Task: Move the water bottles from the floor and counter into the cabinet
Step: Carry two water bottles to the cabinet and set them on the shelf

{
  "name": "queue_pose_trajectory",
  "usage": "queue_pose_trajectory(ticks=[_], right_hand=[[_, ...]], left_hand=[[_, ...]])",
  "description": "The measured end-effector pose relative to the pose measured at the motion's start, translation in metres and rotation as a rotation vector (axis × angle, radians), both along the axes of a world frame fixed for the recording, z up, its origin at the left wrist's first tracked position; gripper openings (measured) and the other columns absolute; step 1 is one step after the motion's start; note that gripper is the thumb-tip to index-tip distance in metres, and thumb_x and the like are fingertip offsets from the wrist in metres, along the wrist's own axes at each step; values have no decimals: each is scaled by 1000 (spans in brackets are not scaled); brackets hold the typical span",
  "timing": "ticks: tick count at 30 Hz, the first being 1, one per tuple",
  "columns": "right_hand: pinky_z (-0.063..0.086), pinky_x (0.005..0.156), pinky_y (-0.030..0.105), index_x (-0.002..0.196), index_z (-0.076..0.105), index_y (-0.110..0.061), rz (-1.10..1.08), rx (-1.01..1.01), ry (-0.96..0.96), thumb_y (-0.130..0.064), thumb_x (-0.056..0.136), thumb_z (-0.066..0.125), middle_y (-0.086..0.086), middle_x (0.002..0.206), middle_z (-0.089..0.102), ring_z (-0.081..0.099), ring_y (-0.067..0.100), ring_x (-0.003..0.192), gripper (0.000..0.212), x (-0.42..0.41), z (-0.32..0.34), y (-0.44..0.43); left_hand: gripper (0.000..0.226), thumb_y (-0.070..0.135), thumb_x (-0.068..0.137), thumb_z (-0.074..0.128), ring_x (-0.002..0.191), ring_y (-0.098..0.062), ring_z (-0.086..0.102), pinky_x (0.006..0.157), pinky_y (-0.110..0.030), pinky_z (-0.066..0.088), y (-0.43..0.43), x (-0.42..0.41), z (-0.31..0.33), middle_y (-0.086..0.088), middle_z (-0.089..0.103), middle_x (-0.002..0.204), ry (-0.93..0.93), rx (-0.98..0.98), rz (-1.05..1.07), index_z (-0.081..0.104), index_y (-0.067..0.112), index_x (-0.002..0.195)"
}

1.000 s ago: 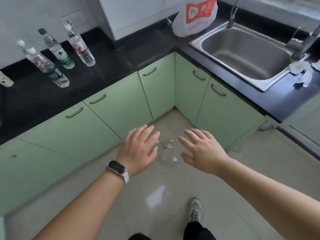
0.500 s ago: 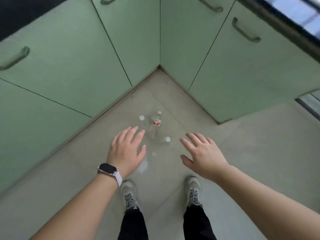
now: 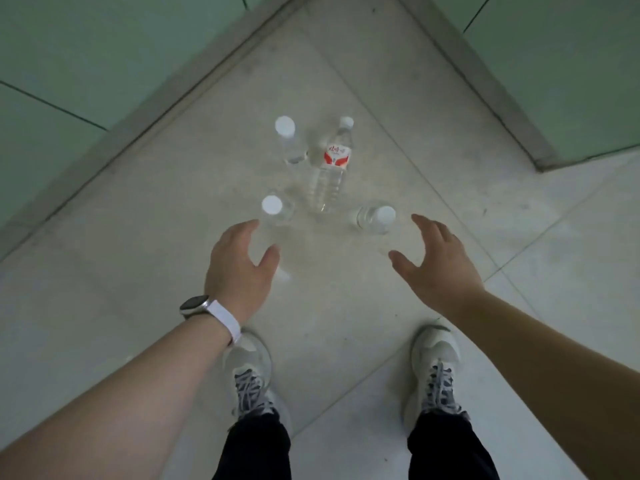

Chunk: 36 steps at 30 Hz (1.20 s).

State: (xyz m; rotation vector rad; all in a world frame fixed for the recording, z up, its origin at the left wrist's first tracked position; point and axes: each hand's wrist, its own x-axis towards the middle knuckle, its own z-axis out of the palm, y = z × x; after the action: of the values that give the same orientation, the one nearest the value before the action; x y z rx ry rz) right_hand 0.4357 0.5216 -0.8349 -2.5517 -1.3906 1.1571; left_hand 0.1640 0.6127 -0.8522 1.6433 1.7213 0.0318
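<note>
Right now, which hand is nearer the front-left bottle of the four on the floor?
Left. The left hand is open, its fingertips right beside the front-left bottle, not gripping it. The right hand is farther off to the right, closer to the front-right bottle.

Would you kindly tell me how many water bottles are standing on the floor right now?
4: the far-left bottle, the red-labelled bottle beside it, the near-left bottle by the left hand, and the near-right bottle by the right hand. Clear plastic could hide another.
</note>
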Motion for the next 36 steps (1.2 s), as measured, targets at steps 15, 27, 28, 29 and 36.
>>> queue_pose_trajectory(ticks=[15, 27, 28, 29, 36], right_hand=[[42, 97, 24, 129, 35, -44, -363, 222, 272, -32, 76, 84, -26, 121, 49, 49, 5, 119, 72, -3, -138, 14], [38, 74, 11, 116, 42, -42, -428, 269, 280, -42, 76, 84, -31, 99, 54, 53, -8, 94, 58, -12, -128, 39], [38, 72, 10, 117, 42, -42, -422, 262, 286, -43, 76, 84, -31, 99, 53, 53, -7, 94, 58, -12, -122, 40], [37, 69, 10, 117, 42, -42, -418, 258, 292, -43, 76, 84, -30, 99, 53, 53, -5, 94, 59, -11, -115, 40], [50, 82, 22, 118, 45, -42, -337, 260, 293, -45, 74, 85, -25, 106, 57, 57, 3, 104, 59, -2, -32, 43]], left_hand=[[68, 29, 80, 85, 111, -8, 55, 91, -24, 44, 33, -4, -129, 22, 54, 120, -212, 74, 74, 47, 32, 136], [62, 44, 74, 88, 94, 11, 60, 86, -23, 54, 41, 12, -121, 29, 61, 105, -199, 154, 69, 58, 30, 127], [63, 46, 74, 88, 99, 1, 62, 88, -30, 56, 40, 12, -115, 23, 64, 108, -193, 149, 58, 60, 29, 127], [62, 48, 74, 87, 102, -5, 63, 88, -34, 56, 38, 13, -108, 19, 64, 109, -190, 145, 44, 60, 29, 126], [53, 44, 74, 87, 97, -9, 60, 85, -36, 56, 17, 19, -27, 20, 61, 103, -165, 121, 65, 60, 34, 118]])
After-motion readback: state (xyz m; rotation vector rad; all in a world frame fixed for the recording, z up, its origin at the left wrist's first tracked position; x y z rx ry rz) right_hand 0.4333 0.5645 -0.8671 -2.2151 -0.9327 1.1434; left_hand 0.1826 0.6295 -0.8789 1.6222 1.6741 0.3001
